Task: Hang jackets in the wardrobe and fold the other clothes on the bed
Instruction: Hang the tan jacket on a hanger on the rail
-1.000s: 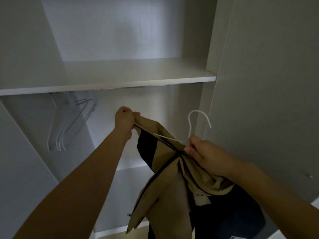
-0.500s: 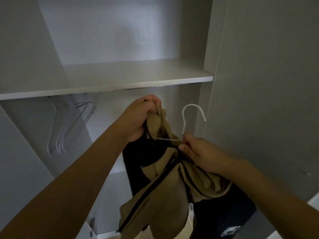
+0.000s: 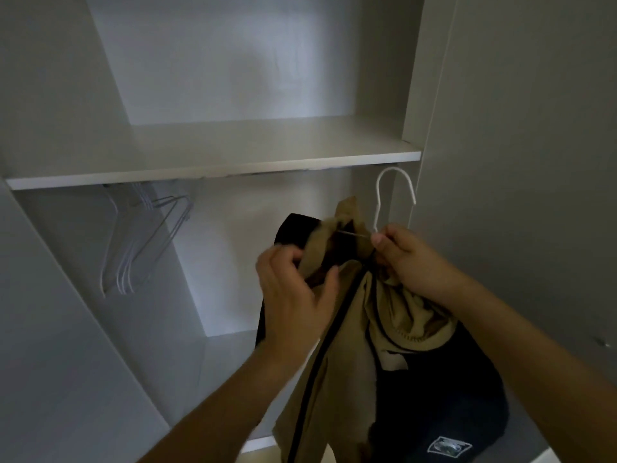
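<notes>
Both our hands are busy dressing the hanger [image 3: 394,202]: our right hand [image 3: 405,259] pinches its wire neck just below the hook, and our left hand [image 3: 293,289] grips the tan-and-black jacket [image 3: 354,345] at the shoulder, bunched in front of the open wardrobe [image 3: 213,168]. Next, we judge, the shoulder needs seating over the wire arm before we lift the hook toward the rail, hidden under the shelf, beside the spare hangers [image 3: 140,242].
</notes>
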The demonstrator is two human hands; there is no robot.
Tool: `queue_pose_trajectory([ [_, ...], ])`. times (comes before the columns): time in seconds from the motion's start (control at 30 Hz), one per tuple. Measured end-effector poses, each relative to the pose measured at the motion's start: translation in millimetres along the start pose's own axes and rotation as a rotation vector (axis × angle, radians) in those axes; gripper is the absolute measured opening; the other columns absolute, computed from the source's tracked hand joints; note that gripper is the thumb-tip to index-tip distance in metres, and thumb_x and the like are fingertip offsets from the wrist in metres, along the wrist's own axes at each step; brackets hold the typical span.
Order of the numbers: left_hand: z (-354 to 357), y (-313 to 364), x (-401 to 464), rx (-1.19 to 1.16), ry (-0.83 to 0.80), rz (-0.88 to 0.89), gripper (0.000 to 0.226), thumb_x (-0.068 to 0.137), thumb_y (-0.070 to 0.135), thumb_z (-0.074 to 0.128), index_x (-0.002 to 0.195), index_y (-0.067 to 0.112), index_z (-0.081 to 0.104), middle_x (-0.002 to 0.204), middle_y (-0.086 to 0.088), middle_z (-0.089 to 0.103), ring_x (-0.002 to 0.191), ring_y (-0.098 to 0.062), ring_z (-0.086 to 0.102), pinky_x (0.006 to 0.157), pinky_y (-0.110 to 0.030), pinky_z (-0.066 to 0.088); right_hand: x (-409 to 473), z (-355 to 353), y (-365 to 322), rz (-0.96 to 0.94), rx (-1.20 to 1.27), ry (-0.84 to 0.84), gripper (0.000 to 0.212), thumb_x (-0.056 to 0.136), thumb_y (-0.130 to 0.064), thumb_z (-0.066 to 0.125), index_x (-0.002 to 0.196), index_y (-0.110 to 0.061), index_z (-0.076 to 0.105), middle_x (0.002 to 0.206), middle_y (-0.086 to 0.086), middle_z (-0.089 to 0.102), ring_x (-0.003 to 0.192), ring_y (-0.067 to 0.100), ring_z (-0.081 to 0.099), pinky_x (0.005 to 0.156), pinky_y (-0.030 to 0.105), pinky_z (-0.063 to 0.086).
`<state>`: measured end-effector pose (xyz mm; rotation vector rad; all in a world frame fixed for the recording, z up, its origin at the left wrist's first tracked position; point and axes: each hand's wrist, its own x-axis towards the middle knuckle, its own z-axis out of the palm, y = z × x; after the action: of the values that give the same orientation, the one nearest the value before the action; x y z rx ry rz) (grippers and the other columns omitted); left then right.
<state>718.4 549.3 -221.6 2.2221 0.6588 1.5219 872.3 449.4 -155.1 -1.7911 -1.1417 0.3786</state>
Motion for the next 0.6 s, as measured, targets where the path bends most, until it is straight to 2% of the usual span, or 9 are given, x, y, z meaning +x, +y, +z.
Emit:
queue_pose_trajectory([
  [0.03,4,3,-12,-0.014,0.083,0.033,0.036,0.084,0.029,0.067,0.104,0.011,0.045,0.107,-0.012,0.044,0.1,-0.019,0.042,0.085,-0.02,0.038,-1,-1,-2,0.002,0.014,0.002,0.024,0.101,-0.03,0.042,0.08,-0.021,0.05,0.07,-0.004,0.053,0.064,0.011,0.049,0.065,0.031,0.041],
  [0.1,13,9,-30,-0.018,0.026,0.047,0.018,0.089,0.027,0.056,0.096,0.012,0.049,0.102,-0.006,0.042,0.094,-0.018,0.041,0.079,-0.031,0.042,-2,-3,-5,0.0,0.015,-0.002,0.024,0.101,-0.03,0.043,0.08,-0.02,0.049,0.07,-0.003,0.052,0.063,0.011,0.048,0.063,0.03,0.041],
  [0.17,21,17,-36,0.095,-0.109,-0.006,0.026,0.09,0.038,0.047,0.101,0.017,0.058,0.107,-0.002,0.04,0.097,-0.02,0.039,0.082,-0.039,0.043,-3,-5,-8,0.002,0.02,0.013,0.025,0.101,-0.032,0.044,0.08,-0.019,0.048,0.07,-0.003,0.052,0.062,0.01,0.048,0.063,0.028,0.041],
  [0.27,32,20,-27,0.208,-0.258,-0.116,0.044,0.088,0.053,0.036,0.115,0.028,0.058,0.125,-0.005,0.034,0.118,-0.025,0.031,0.104,-0.048,0.033,-5,-7,-7,0.029,0.056,0.058,0.026,0.1,-0.034,0.045,0.079,-0.019,0.046,0.068,-0.004,0.052,0.058,0.007,0.047,0.059,0.025,0.04],
  [0.33,39,16,-19,0.183,-0.366,-0.158,0.047,0.086,0.056,0.03,0.113,0.03,0.059,0.133,-0.006,0.028,0.126,-0.026,0.023,0.109,-0.052,0.028,-7,-7,-4,0.049,0.075,0.06,0.026,0.1,-0.034,0.045,0.079,-0.019,0.045,0.066,-0.003,0.05,0.052,0.004,0.044,0.054,0.023,0.039],
  [0.43,44,7,-7,0.035,-0.497,-0.212,0.04,0.091,0.05,0.037,0.111,0.025,0.061,0.131,0.004,0.018,0.128,-0.023,0.017,0.109,-0.045,0.033,-9,-12,-2,0.082,0.02,0.043,0.026,0.1,-0.033,0.046,0.08,-0.017,0.046,0.069,0.001,0.051,0.054,0.007,0.045,0.055,0.024,0.039],
  [0.5,43,4,-7,0.02,-0.442,-0.202,0.025,0.096,0.04,0.046,0.103,0.021,0.061,0.127,0.006,0.018,0.124,-0.023,0.018,0.104,-0.041,0.036,-7,-18,-1,0.108,-0.053,0.035,0.026,0.099,-0.033,0.048,0.082,-0.013,0.05,0.072,0.004,0.053,0.06,0.012,0.048,0.059,0.028,0.04],
  [0.6,39,6,-10,0.102,-0.236,-0.161,0.019,0.096,0.035,0.048,0.096,0.02,0.06,0.123,0.001,0.025,0.115,-0.023,0.026,0.09,-0.03,0.039,-2,-25,2,0.197,-0.034,0.022,0.027,0.096,-0.034,0.055,0.082,-0.01,0.055,0.07,0.006,0.054,0.062,0.015,0.05,0.06,0.029,0.041],
])
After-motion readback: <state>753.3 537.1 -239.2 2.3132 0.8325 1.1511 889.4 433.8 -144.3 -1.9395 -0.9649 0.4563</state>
